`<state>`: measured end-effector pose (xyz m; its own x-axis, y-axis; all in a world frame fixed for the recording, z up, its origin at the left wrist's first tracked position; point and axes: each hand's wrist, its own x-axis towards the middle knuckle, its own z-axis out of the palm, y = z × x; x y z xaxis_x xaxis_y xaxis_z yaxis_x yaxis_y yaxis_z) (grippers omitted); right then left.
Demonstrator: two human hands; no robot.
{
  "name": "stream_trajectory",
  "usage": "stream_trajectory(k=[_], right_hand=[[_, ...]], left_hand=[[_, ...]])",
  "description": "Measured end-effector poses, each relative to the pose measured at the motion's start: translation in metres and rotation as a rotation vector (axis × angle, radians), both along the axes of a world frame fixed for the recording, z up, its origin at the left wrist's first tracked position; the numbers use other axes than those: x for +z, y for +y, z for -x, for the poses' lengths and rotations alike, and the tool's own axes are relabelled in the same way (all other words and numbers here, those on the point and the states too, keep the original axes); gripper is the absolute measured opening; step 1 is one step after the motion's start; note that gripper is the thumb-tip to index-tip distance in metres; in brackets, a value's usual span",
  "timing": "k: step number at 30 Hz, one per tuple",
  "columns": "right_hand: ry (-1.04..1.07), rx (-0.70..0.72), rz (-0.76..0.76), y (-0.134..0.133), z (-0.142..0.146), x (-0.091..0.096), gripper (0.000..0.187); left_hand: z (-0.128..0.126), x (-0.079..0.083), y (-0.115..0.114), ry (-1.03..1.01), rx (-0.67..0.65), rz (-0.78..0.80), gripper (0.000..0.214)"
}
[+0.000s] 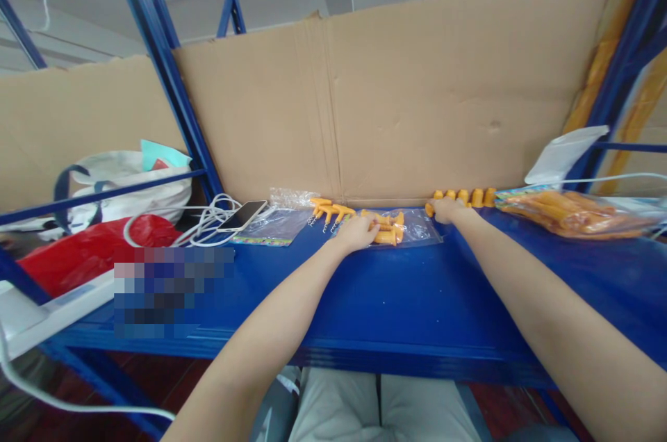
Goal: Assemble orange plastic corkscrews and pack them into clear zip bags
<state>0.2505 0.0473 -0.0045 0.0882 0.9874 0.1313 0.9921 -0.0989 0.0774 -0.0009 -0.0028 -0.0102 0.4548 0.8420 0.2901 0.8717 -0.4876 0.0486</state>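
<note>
My left hand (357,233) is closed among loose orange plastic pieces (386,237) on a clear plastic bag (422,230); whatever is in its fingers is hidden. Just left of it lie several corkscrews (327,210) with orange T-shaped handles and metal spirals. Farther right, near the cardboard, my right hand (449,210) pinches a small orange sleeve (430,209), partly covered by the fingers. A row of upright orange sleeves (477,198) stands behind and beside this hand.
A filled bag of orange pieces (578,211) lies right on the blue shelf (396,303). Left are a flat clear bag (271,226), a phone (243,215), white cables (211,219) and a red bag (99,247). A cardboard wall (417,94) closes off the back.
</note>
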Motion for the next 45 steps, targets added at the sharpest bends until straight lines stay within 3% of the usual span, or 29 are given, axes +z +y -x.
stream_trajectory(k=[3, 9, 12, 18, 22, 29, 36, 41, 45], right_hand=[[-0.015, 0.059, -0.046, 0.003, -0.003, 0.005, 0.045], [0.176, 0.107, 0.129, -0.005, -0.015, 0.011, 0.023], [0.207, 0.082, 0.151, -0.022, -0.025, 0.011, 0.023], [0.338, 0.175, 0.117, -0.056, -0.036, 0.017, 0.022], [0.300, 0.159, 0.123, -0.061, -0.034, 0.022, 0.020], [0.330, 0.279, 0.082, -0.058, -0.030, 0.019, 0.027], [0.001, 0.032, -0.146, -0.057, -0.025, 0.018, 0.034], [0.019, 0.008, 0.226, -0.060, -0.015, 0.013, 0.028], [-0.021, -0.012, 0.135, -0.068, 0.001, 0.009, 0.035]], left_hand=[[0.000, -0.001, 0.002, -0.007, -0.009, -0.007, 0.030], [-0.001, -0.001, 0.002, -0.007, 0.010, -0.008, 0.029], [-0.001, 0.000, 0.002, 0.004, 0.002, -0.011, 0.028], [0.000, 0.000, 0.002, -0.017, -0.010, -0.016, 0.029], [0.000, 0.002, -0.001, 0.004, 0.009, -0.002, 0.032], [0.000, 0.003, -0.002, 0.002, 0.019, -0.005, 0.034], [0.000, 0.002, -0.001, -0.007, 0.003, -0.004, 0.032], [0.001, 0.001, 0.001, -0.004, -0.009, -0.021, 0.031], [0.002, -0.001, 0.004, -0.002, -0.021, -0.030, 0.030]])
